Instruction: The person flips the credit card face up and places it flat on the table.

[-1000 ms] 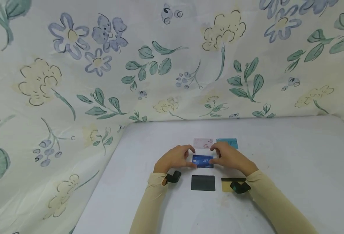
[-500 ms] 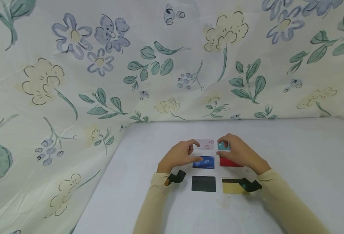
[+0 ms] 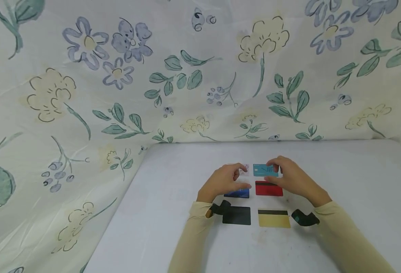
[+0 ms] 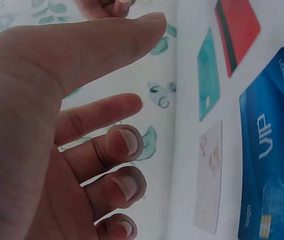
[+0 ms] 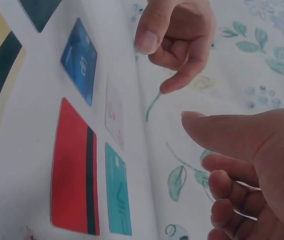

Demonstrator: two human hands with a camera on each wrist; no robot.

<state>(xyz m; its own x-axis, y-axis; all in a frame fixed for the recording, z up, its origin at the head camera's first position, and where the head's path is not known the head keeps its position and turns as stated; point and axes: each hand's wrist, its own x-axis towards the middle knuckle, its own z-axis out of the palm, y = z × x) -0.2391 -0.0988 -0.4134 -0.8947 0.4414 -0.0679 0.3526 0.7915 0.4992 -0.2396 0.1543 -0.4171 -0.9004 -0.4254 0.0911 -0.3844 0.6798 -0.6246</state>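
Note:
My left hand (image 3: 222,182) hovers over the blue VIP card (image 4: 269,145) and the pale pink card (image 4: 209,180), covering part of both in the head view. Its thumb and fingers are apart, loosely bent, with nothing between them. My right hand (image 3: 289,176), likewise holding nothing, is raised above the right end of the teal card (image 3: 260,170) and the top of the red card (image 3: 268,189). In the right wrist view its thumb points toward the left hand, and the fingers (image 5: 231,190) bend loosely. Both hands show clear of the cards in the wrist views.
Nearer the person lie a black card (image 3: 238,216) and a gold card (image 3: 273,220) with a dark stripe. The cards form two columns on the white table (image 3: 146,212). Behind stands a floral cloth (image 3: 173,98). A small black camera sits on each wrist.
Both hands start around the blue card, then move right. The right hand passes over the teal card, uncovering the red and gold cards. The left hand now hides more of the pink card.

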